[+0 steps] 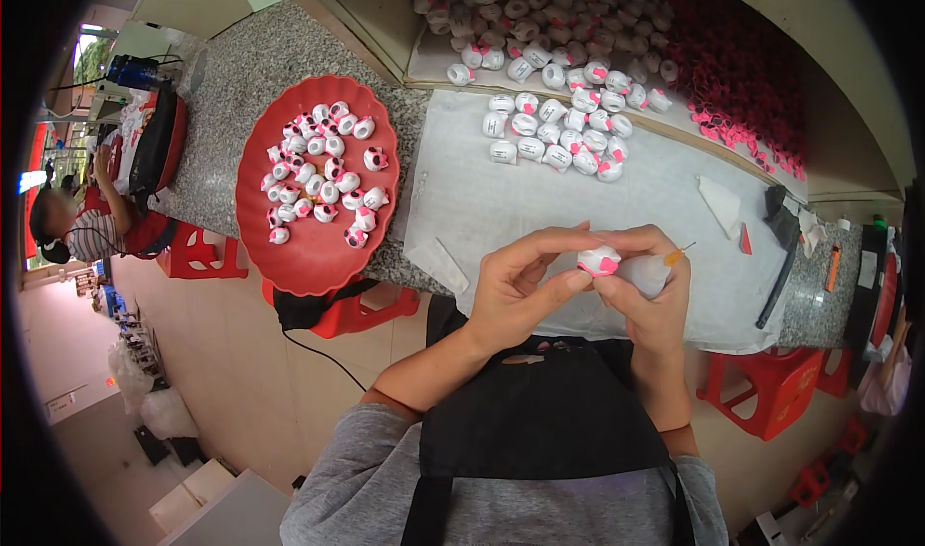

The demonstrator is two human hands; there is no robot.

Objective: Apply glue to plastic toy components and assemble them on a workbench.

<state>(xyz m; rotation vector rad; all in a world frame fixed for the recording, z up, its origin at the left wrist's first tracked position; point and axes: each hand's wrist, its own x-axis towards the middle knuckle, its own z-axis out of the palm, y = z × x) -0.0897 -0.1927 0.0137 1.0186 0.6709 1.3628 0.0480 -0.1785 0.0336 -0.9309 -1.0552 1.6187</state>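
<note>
Above the papered worktop, my left hand [515, 291] pinches a small white hollow piece with a pink bow [599, 260] between thumb and fingers. The fingertips of my right hand [655, 315] meet the same piece from the other side. Tucked in that right hand is a translucent squeeze bottle [644, 275] with an amber needle tip [673, 257], pointing up and to the right. Several like white pieces [557, 156] stand in rows on the paper beyond my hands. To the left, a red scalloped tray [260, 252] carries more of them, with pink and black parts.
White paper [453, 189] covers the worktop. Heaped white pieces [540, 11] and pink bows [742, 103] lie on a far shelf. A black strip [777, 291] and an orange tool [832, 268] lie right. Red stools [771, 387] stand below; another person [96, 223] sits far left.
</note>
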